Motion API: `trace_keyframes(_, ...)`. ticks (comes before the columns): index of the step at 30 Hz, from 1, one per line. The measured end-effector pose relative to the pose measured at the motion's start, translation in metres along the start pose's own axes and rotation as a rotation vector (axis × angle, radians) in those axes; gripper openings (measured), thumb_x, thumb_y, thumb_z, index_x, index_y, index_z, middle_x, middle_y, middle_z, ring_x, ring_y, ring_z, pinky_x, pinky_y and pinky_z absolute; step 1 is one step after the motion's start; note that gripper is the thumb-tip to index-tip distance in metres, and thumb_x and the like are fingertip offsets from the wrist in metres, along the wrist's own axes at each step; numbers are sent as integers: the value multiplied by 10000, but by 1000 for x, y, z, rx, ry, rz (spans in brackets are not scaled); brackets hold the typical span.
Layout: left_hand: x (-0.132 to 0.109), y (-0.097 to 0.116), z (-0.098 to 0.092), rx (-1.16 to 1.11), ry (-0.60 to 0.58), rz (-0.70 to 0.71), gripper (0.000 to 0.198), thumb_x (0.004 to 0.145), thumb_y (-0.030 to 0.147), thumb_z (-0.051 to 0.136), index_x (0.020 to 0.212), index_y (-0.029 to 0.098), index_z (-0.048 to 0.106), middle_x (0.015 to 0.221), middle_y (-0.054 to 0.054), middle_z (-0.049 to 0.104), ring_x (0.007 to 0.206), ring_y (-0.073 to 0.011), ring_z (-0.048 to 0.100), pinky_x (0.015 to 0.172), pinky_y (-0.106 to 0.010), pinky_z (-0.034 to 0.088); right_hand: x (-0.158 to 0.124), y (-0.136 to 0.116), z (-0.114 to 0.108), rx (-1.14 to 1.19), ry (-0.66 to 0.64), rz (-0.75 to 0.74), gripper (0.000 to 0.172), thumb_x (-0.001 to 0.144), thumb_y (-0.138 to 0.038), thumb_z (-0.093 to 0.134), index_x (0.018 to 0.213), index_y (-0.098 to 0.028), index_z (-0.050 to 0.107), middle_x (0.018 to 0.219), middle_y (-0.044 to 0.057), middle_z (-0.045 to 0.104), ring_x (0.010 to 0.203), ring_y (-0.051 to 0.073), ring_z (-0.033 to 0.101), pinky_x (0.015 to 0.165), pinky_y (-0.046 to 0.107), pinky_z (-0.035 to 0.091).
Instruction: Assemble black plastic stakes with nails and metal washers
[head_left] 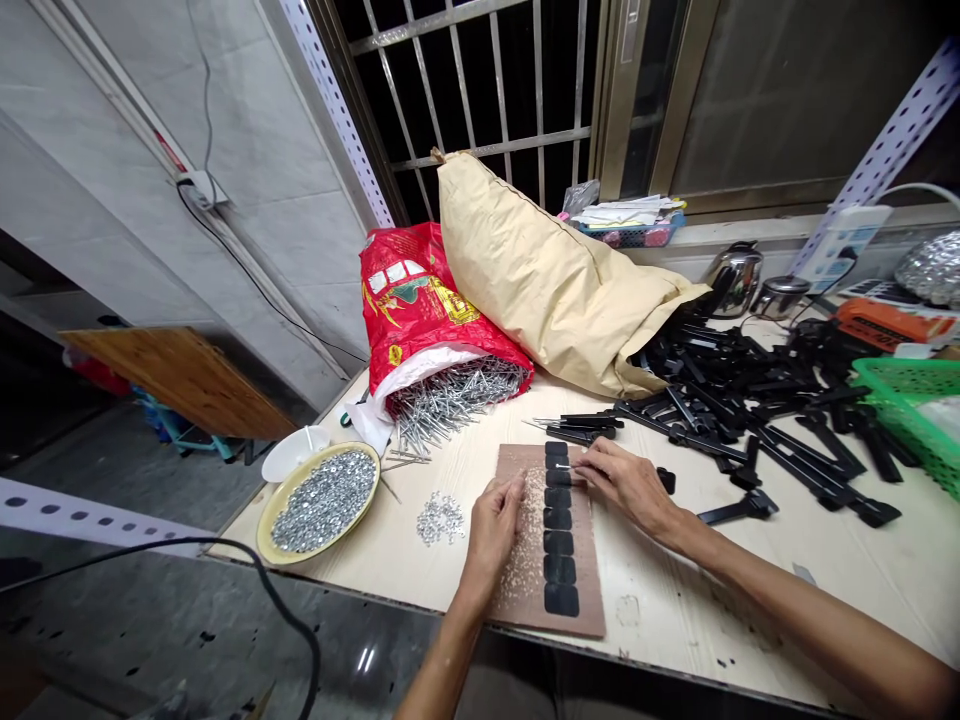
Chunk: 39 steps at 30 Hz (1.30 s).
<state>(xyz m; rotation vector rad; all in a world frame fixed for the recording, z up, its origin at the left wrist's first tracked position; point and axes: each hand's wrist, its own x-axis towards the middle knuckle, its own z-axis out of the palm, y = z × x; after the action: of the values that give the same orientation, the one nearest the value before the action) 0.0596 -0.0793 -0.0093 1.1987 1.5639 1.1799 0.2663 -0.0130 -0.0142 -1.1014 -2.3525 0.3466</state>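
Observation:
My right hand [630, 488] pinches a thin silvery metal pin [562, 465] over the upper part of a row of several black rounded pads [559, 543]. These pads lie in a column on a brown board [589, 590] sprinkled with many tiny pale bits [531, 520]. Left of the row, my left hand [493, 525] is closed above the board, thumb and fingers together. What it holds, if anything, is too small to make out. A loose pile of small shiny metal pieces [441, 518] sits on the table just left of that hand.
A yellow bowl [262, 545] of small metal parts stands at the left table edge. Behind are a red bag [405, 260] spilling metal rods and a paper sack [540, 270]. Black plastic parts [750, 400] heap up on the right, beside a green basket [907, 380].

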Motion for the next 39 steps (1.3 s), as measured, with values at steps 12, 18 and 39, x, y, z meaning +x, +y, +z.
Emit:
trace_keyframes(12, -4, -18, -2, 364, 142, 139, 403, 887, 434, 398, 1069, 181, 654, 842, -61, 616, 817, -207, 575, 753, -315, 433, 11, 17, 27, -89, 17, -210, 284, 952, -266, 378, 846, -192, 631, 772, 33, 553, 756, 152, 473, 589, 249, 371)
trace_keyframes(18, -3, -21, -1, 399, 184, 122, 432, 891, 466, 374, 1052, 182, 657, 784, -49, 606, 766, -199, 578, 711, -301, 431, -8, 15, 30, -45, -22, -383, 278, 953, -196, 360, 858, -174, 621, 710, 16, 533, 686, 133, 455, 551, 237, 369)
trace_keyframes(39, -3, -21, 1, 420, 183, 102, 412, 908, 435, 370, 1070, 177, 646, 787, -34, 602, 739, -178, 557, 680, -274, 402, -10, 8, 14, 113, -182, -443, 273, 947, -154, 338, 881, -160, 603, 768, 35, 548, 733, 135, 487, 601, 253, 415)
